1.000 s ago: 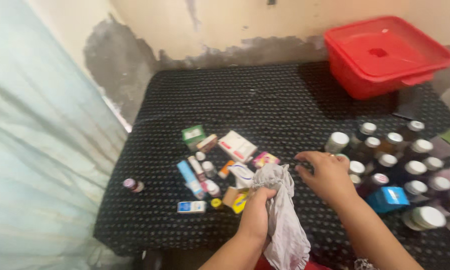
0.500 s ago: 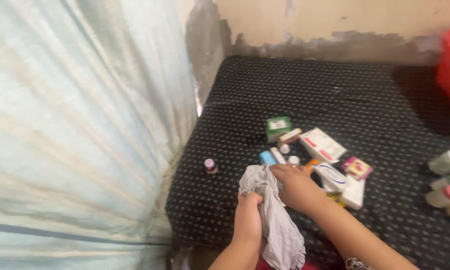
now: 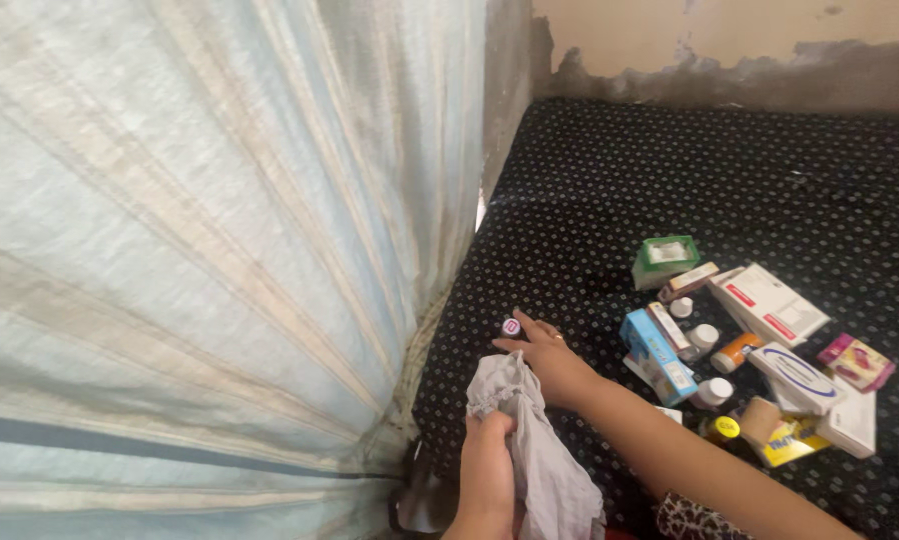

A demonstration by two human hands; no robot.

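Single head view, worn high and tilted steeply down over the dark dotted cloth [image 3: 689,190]. Faces forward toward the stained wall [image 3: 729,40] at the cloth's far edge, close above both forearms. Pale curtain [image 3: 199,250] left of the cloth fills half the frame; boxes and bottles lie near its right edge.

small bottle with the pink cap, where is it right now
In the head view the small bottle with the pink cap stands alone near the dark cloth's left edge by the curtain, at the right hand's fingertips.
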